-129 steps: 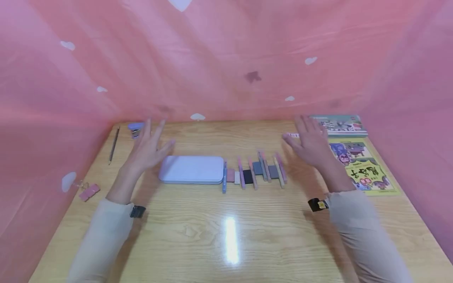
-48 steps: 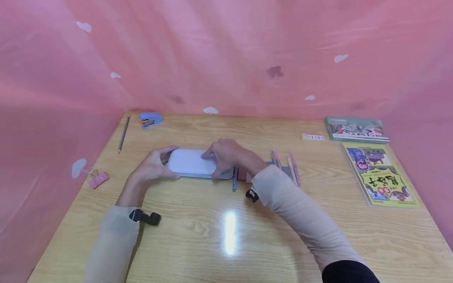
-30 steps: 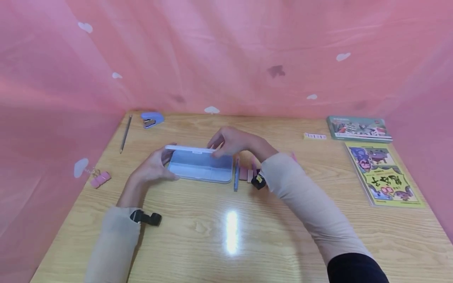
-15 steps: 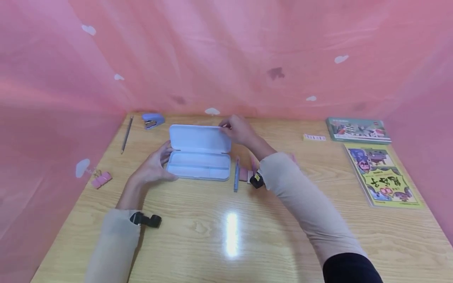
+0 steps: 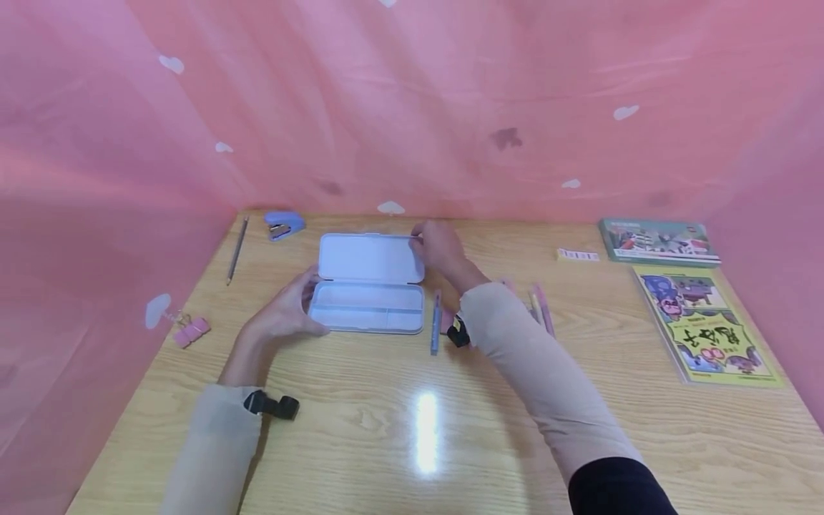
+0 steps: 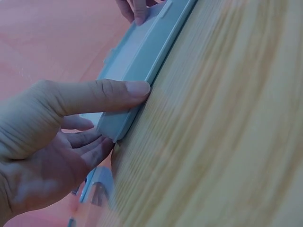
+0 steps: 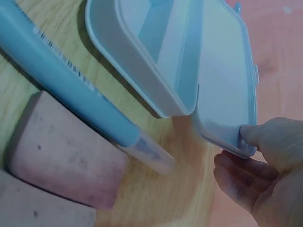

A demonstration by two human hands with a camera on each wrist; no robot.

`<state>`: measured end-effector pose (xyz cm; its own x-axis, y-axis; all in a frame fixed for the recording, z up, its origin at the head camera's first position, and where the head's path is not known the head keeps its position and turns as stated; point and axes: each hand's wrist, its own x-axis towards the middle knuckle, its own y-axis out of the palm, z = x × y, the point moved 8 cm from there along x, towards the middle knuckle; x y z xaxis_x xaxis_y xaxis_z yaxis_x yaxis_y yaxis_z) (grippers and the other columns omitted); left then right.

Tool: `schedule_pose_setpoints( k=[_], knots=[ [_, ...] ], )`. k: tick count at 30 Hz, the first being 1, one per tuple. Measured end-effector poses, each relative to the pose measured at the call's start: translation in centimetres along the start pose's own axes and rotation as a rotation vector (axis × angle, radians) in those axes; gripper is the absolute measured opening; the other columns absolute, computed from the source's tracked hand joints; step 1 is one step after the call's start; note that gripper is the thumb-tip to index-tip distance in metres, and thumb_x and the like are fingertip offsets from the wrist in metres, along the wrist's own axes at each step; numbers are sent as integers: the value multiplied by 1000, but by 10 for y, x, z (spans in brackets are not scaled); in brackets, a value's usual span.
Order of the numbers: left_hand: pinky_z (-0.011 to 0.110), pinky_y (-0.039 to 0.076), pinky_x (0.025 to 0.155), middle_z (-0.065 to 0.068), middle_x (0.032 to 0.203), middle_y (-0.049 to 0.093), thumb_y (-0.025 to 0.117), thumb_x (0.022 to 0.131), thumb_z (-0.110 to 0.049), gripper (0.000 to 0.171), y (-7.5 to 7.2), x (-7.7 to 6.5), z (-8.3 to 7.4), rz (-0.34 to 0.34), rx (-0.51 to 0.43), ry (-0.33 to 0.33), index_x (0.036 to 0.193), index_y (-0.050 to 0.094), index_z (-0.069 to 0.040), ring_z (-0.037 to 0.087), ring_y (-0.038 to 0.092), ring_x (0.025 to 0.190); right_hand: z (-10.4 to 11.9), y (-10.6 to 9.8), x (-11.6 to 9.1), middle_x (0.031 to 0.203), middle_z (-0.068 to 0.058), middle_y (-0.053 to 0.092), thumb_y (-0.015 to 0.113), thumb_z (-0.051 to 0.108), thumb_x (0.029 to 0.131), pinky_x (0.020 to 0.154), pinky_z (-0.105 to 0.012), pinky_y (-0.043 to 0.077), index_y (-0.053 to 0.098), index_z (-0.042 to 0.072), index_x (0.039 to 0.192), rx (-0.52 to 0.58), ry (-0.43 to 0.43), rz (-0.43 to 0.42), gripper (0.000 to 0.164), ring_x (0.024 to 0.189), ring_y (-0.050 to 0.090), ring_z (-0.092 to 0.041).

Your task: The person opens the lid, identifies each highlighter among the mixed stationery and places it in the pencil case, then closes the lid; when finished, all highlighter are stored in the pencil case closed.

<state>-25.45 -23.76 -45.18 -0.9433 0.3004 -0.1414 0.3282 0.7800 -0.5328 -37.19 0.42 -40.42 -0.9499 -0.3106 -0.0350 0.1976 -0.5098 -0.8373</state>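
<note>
A pale blue pencil case [image 5: 350,320] lies on the table with its lid [image 5: 370,259] swung back, showing bare compartments split by thin dividers. My left hand [image 5: 286,309] grips its left end; in the left wrist view the thumb presses the front wall and the fingers curl behind. With thumb and fingers, my right hand [image 5: 440,247] pinches the far right corner of the lid, as the right wrist view shows. Close to the case's right end lies a blue marker [image 7: 71,78] with a clear tip end. Beside it sit a pinkish block [image 7: 66,151] and a greyish block [image 7: 40,205].
Several more pens [image 5: 543,309] lie partly hidden behind the right forearm. A blue stapler [image 5: 283,223], a pencil [image 5: 237,250] and a pink binder clip [image 5: 192,332] are at left. Far right are a small patterned bar [image 5: 577,255], a green box [image 5: 659,243] and a yellow book [image 5: 708,325].
Both hands came in from apart to the closed pencil case. The right hand raised the lid and swung it back, away from me; the left hand stayed at the left end.
</note>
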Motion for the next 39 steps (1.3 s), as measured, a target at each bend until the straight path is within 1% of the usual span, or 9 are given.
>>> schedule_pose_setpoints(
  k=[4,9,15,18,23,29,34,37,39],
  knots=[
    [45,22,116,10,137,39,88,60,-9,124,0,-2,-1,-3,11,-18,152,4,-8,33,27,139,0,-6,-5,107,-10,66,60,26,91,72,-29,54,64,4,115,-5,-6,10,32,80,60,-18],
    [46,23,116,11,135,39,88,58,-6,124,-1,-3,-2,-5,-28,-8,152,7,-13,33,30,137,3,-23,-21,94,-14,67,62,30,88,61,-30,52,64,-1,112,-18,-17,29,39,66,57,-21],
    [47,21,116,13,141,37,89,59,-9,126,-1,-1,-1,2,-42,9,152,5,-19,33,28,138,2,-34,-48,103,-17,68,65,27,86,71,-33,54,67,-3,103,-68,-35,27,34,74,59,-22],
    [47,21,116,12,143,37,89,59,-10,127,-1,-1,0,-1,-38,7,152,3,-18,32,29,138,0,-28,-61,81,-12,66,67,25,85,57,-27,50,69,-2,85,-63,-45,49,27,62,54,-18],
    [47,24,115,11,140,41,89,57,-9,125,-1,0,0,-4,-51,29,152,7,-18,33,33,135,-11,-5,-79,46,2,39,67,26,82,35,-21,28,52,8,54,-82,25,136,37,39,38,-12],
    [45,24,115,10,137,42,90,58,-12,126,-2,-1,1,-6,-36,17,152,7,-16,31,32,136,-19,13,-86,42,4,46,67,24,79,34,-21,30,52,13,49,-147,93,147,35,40,47,-12],
    [45,22,116,11,139,41,89,59,-12,126,-2,-1,-1,2,-35,-8,152,5,-15,31,30,137,-23,15,-87,43,1,55,64,23,81,31,-21,32,57,12,50,-123,144,125,34,40,55,-14],
    [45,22,116,10,139,41,89,59,-12,126,-2,-1,0,6,-32,-19,153,4,-15,31,30,137,-25,14,-86,41,0,51,62,22,81,30,-21,29,54,11,49,-85,157,98,34,38,53,-14],
    [44,21,117,9,138,41,90,59,-15,127,-2,0,5,0,-25,-26,153,4,-16,30,29,138,-22,12,-84,42,1,48,61,22,82,32,-21,29,54,10,51,-51,121,61,34,37,49,-13]
  ],
)
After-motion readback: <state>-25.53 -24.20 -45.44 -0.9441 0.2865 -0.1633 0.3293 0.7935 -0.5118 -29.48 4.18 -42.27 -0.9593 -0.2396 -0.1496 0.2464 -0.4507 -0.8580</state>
